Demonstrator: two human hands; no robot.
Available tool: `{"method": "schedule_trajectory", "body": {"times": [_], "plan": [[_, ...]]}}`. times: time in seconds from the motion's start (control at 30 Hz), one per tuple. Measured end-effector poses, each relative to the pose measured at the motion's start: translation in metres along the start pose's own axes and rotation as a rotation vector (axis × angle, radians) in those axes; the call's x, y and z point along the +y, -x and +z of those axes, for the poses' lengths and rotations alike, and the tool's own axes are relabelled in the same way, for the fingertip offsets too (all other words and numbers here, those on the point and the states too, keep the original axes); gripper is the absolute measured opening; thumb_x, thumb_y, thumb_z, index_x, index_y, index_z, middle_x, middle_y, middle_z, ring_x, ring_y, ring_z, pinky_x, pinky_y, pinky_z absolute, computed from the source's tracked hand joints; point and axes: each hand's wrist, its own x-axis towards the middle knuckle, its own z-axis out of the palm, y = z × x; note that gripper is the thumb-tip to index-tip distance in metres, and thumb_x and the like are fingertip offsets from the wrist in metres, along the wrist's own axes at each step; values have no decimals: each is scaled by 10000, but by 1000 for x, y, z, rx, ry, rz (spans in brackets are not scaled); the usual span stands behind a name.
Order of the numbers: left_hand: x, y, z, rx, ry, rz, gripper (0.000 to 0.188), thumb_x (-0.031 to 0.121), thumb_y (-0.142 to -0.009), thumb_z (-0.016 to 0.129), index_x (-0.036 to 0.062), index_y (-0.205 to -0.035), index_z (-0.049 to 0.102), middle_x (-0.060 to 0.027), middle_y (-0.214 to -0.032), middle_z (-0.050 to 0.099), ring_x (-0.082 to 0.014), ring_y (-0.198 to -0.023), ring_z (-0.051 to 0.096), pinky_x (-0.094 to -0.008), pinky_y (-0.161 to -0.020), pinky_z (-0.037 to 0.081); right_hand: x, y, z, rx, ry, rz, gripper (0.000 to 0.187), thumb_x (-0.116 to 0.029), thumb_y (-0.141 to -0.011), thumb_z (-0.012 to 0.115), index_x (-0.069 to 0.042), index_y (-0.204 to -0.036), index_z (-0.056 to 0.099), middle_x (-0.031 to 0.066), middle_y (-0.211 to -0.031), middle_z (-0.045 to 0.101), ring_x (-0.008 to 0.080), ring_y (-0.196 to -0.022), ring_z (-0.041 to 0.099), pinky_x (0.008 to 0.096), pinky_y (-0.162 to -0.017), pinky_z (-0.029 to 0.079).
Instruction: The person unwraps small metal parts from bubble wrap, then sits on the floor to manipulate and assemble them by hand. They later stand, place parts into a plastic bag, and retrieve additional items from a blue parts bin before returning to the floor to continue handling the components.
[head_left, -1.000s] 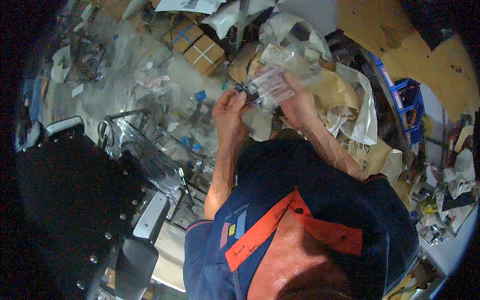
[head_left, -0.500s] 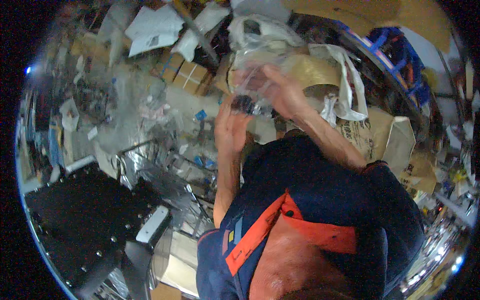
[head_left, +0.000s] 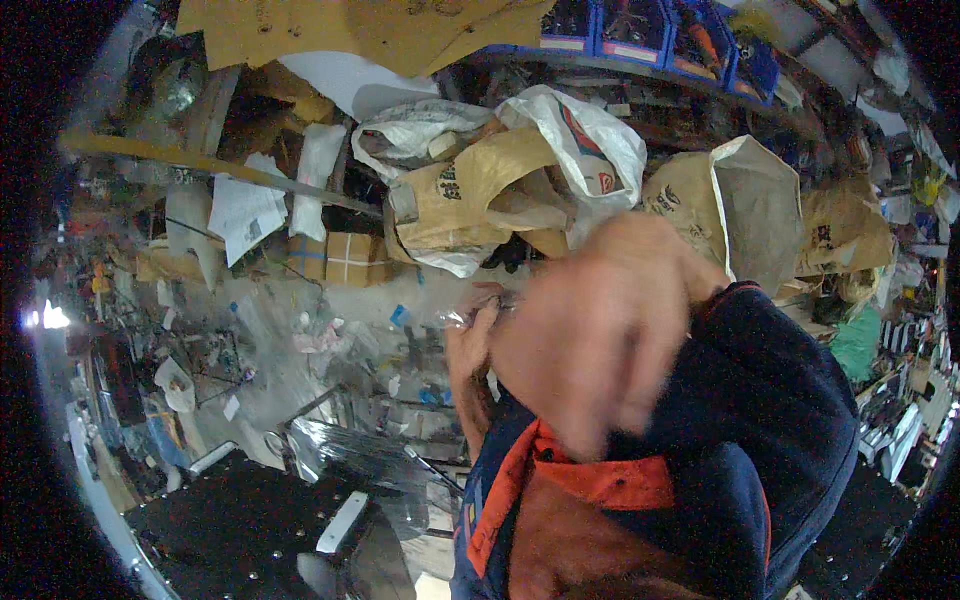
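My right hand point(head_left: 610, 320) is raised close in front of my chest and smeared by motion, with its fingers bent downward. What it holds, if anything, cannot be made out. Farther off and partly hidden behind it, my left hand point(head_left: 470, 345) is closed on a piece of clear plastic film point(head_left: 455, 317) that glints at its fingertips. Whatever may lie inside the film is too blurred to name.
Open brown paper sacks point(head_left: 460, 210) and a white woven bag point(head_left: 590, 140) stand ahead. Small cartons point(head_left: 357, 260) lie left of them. Blue parts bins point(head_left: 630, 35) line a shelf at the top. A black studded panel point(head_left: 220, 525) is at lower left.
My right hand has left the plastic beside my left hand and come back toward my chest. The view has turned, so the sacks and bins sit differently.
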Motion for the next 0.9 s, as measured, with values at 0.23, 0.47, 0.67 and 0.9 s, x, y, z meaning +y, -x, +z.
{"method": "schedule_trajectory", "body": {"times": [0.23,0.47,0.67,0.9], "plan": [[-42,9,-27,-96,237,67,149,69,-919,626,10,-1040,690,-98,-1120,698,-211,-1039,632,-359,-953,492,-39,-35,52,-62,395,-306,227,-182,-973,563,25,-1010,649,132,-790,577,279,-635,548,397,-543,398],[-58,37,-88,-103,-29,-11,200,136,-905,679,-4,-1046,697,-106,-1120,702,-198,-1024,626,-341,-903,479,9,-59,94,222,500,-212,213,-167,-949,589,27,-1025,631,136,-824,571,276,-664,543,389,-573,399],[-75,54,-115,-96,-44,-37,293,183,-893,713,-27,-1097,690,-101,-1098,701,-187,-972,632,-342,-877,489,43,-56,156,374,580,-17,241,-175,-927,616,25,-1061,613,140,-870,573,277,-715,546,388,-617,405],[-87,64,-126,-99,-44,-57,355,242,-882,739,-36,-1095,682,-93,-1009,700,-172,-873,639,-319,-766,509,50,-54,233,565,657,221,294,-184,-902,648,23,-1103,592,144,-922,576,277,-774,549,387,-669,411]]}}
